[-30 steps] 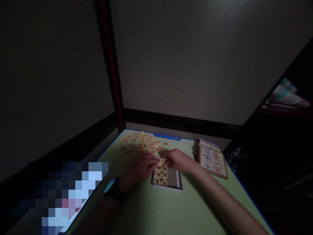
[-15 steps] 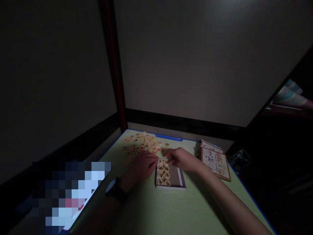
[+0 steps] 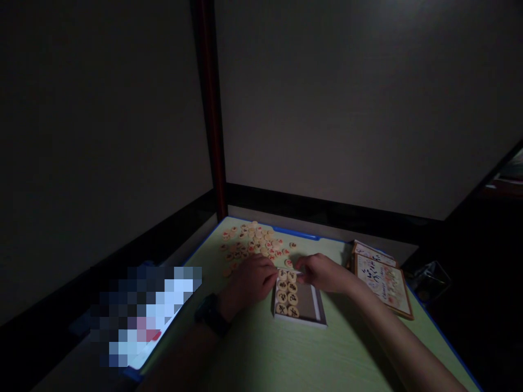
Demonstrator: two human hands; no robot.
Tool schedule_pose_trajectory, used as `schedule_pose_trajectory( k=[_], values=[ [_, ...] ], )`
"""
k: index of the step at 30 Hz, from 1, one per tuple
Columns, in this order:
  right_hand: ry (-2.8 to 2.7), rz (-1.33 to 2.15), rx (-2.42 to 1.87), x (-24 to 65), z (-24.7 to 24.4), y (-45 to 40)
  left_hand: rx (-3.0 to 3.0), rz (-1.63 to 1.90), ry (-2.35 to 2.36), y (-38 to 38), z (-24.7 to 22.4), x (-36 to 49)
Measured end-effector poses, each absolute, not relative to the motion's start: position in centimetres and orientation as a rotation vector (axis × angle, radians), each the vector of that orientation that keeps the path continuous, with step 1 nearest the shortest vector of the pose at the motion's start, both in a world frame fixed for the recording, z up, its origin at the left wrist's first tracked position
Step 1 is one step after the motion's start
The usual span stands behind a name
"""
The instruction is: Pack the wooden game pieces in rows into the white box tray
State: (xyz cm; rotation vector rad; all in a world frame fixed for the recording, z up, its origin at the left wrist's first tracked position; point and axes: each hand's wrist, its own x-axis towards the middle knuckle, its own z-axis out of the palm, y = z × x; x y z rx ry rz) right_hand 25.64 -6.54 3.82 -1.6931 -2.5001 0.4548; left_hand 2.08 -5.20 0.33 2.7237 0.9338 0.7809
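A shallow box (image 3: 310,305) lies on the table, with two columns of round wooden Chinese chess pieces (image 3: 287,294) in its left part. These show dark characters. My left hand (image 3: 255,277), with a dark watch on the wrist, is at the box's far left corner, fingers curled and tips against its edge. At the far side, my right hand (image 3: 322,272) has its fingers bent together beside the far right piece; what they hold, if anything, is hidden. Beyond my hands lie many loose pieces (image 3: 257,239), some with red characters. One red-marked piece (image 3: 289,262) is close to my right fingertips.
The light green table (image 3: 261,354) has a blue edge. Two decorated box parts (image 3: 384,286) with Chinese writing overlap at the right. A bright, pixelated screen-like object (image 3: 163,316) is at the left edge. Walls stand behind, and a dark-framed container (image 3: 431,280) is beyond the right edge.
The view has turned left, so everything appears further right. My right fingers have drawn slightly off the far right piece, and a red-marked piece beside them is now plainer. My left hand stays at the corner.
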Motion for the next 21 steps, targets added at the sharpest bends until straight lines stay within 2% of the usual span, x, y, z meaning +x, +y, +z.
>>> schedule_pose_trajectory(
  k=[21],
  values=[
    [-2.505, 0.466, -1.668, 25.85, 3.36, -6.27, 2.73, 0.798, 0.9, -5.08, -0.09, 2.02]
  ],
)
